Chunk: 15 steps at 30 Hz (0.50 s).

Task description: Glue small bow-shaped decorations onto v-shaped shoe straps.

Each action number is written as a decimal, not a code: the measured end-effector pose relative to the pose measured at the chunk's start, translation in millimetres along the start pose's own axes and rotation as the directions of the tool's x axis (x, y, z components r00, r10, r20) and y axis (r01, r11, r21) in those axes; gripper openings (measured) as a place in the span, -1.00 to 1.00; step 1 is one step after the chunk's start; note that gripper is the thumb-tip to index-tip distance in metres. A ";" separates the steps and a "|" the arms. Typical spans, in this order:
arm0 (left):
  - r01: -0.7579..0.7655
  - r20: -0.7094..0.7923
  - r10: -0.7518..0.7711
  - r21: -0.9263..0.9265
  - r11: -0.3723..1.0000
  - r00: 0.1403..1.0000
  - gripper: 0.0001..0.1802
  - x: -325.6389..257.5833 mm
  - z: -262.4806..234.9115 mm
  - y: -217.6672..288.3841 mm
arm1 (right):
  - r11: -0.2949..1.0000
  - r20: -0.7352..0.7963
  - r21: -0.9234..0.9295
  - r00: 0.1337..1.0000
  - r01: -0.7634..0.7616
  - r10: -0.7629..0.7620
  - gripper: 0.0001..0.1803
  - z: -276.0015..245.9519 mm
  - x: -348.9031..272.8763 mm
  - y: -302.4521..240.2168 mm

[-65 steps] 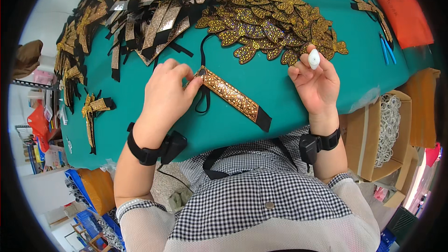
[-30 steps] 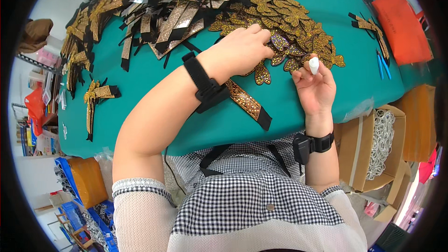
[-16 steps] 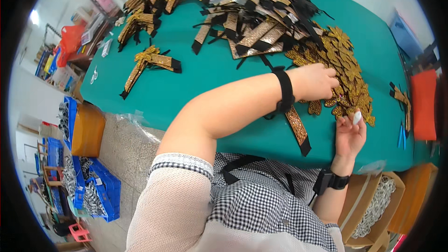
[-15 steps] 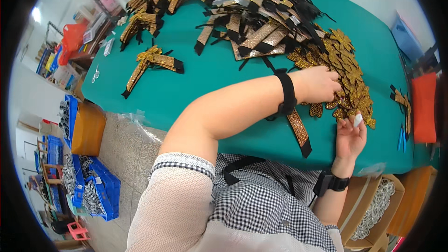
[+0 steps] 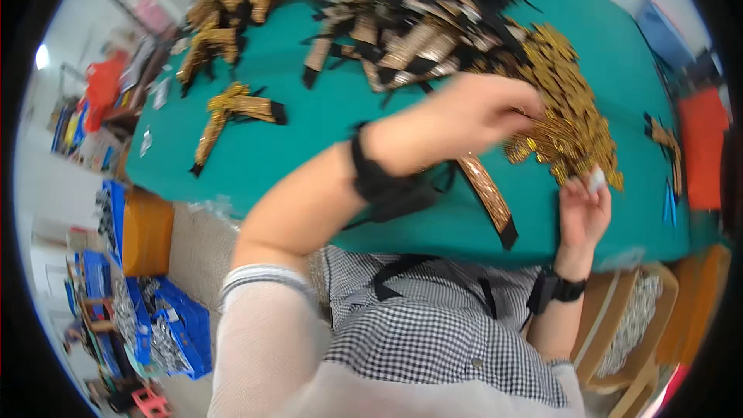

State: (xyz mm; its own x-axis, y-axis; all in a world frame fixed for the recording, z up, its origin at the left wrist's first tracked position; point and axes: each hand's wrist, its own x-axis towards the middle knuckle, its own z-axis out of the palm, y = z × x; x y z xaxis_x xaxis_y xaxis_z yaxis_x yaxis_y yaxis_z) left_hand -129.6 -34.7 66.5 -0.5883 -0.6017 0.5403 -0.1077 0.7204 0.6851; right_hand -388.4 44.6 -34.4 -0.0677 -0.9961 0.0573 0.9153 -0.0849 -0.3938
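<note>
My left hand [image 5: 464,114], motion-blurred, reaches across my body to the near edge of a heap of gold glitter leaf pieces [image 5: 576,112] on the teal table [image 5: 309,139]. Whether it grips a piece is hidden by the blur. A gold glitter strip with black ends [image 5: 487,197] lies on the table just under that wrist. My right hand [image 5: 582,215] rests at the table's near edge, beside the heap, pinching a small white object [image 5: 596,180] between its fingertips. Both wrists wear black bands.
A big pile of gold, silver and black strips [image 5: 402,23] covers the far table. Finished gold bows [image 5: 232,108] lie at the left. An orange item [image 5: 700,147] sits at the right. A cardboard box [image 5: 627,325], an orange stool [image 5: 147,232] and blue crates [image 5: 155,325] stand below.
My left hand left the gold strip and crossed right to the leaf heap. The view swung left and tilted. My right hand kept the white object, hardly moving.
</note>
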 end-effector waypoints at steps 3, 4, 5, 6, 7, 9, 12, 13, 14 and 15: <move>0.249 0.133 -0.252 0.042 0.968 0.959 -0.86 -40.2 -32.0 1.7 | 0.994 -0.090 -0.102 0.996 -0.030 0.021 -0.71 10.7 -2.7 2.6; 0.387 0.207 -0.387 0.040 0.921 0.899 -0.86 -51.0 -40.4 1.1 | 0.985 -0.108 -0.169 0.994 -0.037 0.019 -0.70 12.4 -2.6 5.6; 0.442 0.257 -0.432 0.023 0.897 0.864 -0.84 -64.7 -45.3 -6.5 | 0.972 -0.118 -0.231 0.993 -0.050 0.023 -0.70 16.7 -0.9 10.0; 0.487 0.303 -0.471 0.027 0.873 0.828 -0.84 -73.9 -49.5 -8.4 | 0.953 -0.135 -0.292 0.990 -0.077 0.038 -0.69 21.7 0.3 14.6; 0.530 0.348 -0.508 0.035 0.847 0.788 -0.83 -79.3 -49.9 -9.7 | 0.930 -0.152 -0.351 0.987 -0.106 0.055 -0.69 27.9 1.1 19.2; 0.626 0.341 -0.592 0.016 0.780 0.730 -0.84 -83.0 -49.3 -8.0 | 0.888 -0.189 -0.442 0.981 -0.125 0.043 -0.69 47.7 5.3 32.0; 0.692 0.247 -0.684 0.068 0.719 0.687 -0.87 -86.3 -44.6 -19.4 | 0.761 -0.167 -0.620 0.980 -0.191 0.110 -0.68 64.6 18.6 50.0; 0.669 0.165 -0.683 0.138 0.730 0.712 -0.88 -86.6 -43.5 -25.2 | 0.757 -0.175 -0.623 0.979 -0.195 0.108 -0.68 69.3 24.6 57.4; 0.672 0.166 -0.684 0.129 0.729 0.710 -0.88 -88.8 -41.1 -27.8 | 0.717 -0.177 -0.666 0.977 -0.206 0.116 -0.67 73.6 28.4 62.4; 0.572 0.132 -0.596 0.183 0.800 0.792 -0.88 -90.4 -40.6 -29.9 | 0.677 -0.176 -0.705 0.977 -0.213 0.124 -0.67 77.0 33.1 66.7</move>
State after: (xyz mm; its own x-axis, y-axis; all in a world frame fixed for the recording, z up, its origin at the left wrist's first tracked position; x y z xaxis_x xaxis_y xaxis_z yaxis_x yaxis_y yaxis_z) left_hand -40.6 -15.8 17.1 -0.5073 -0.8606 -0.0452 -0.5692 0.2952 0.7674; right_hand -299.0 8.0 11.9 -0.0227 -0.9878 -0.1541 0.3540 0.1362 -0.9253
